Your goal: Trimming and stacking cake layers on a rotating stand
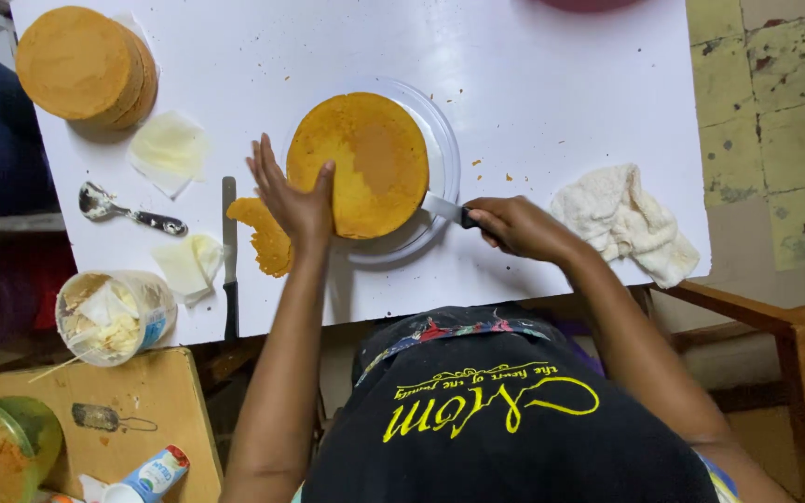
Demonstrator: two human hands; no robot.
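A round golden sponge cake (361, 163) sits on a clear glass turntable plate (442, 154) on the white table (552, 84). My left hand (289, 197) presses flat against the cake's left side, fingers spread. A knife (442, 209) held in my right hand (514, 226) by its dark handle has its blade going into the cake's lower right edge. A thin cut-off slab of cake (267, 237) lies on the table just left of the plate, beside my left wrist.
Stacked sponge cakes (86, 65) stand at the far left corner. A metal scoop (123, 210), a long knife (229, 256), parchment pieces (170, 149), a tub of scraps (114, 317) and a white cloth (621, 224) lie around. A wooden stool (123, 410) stands lower left.
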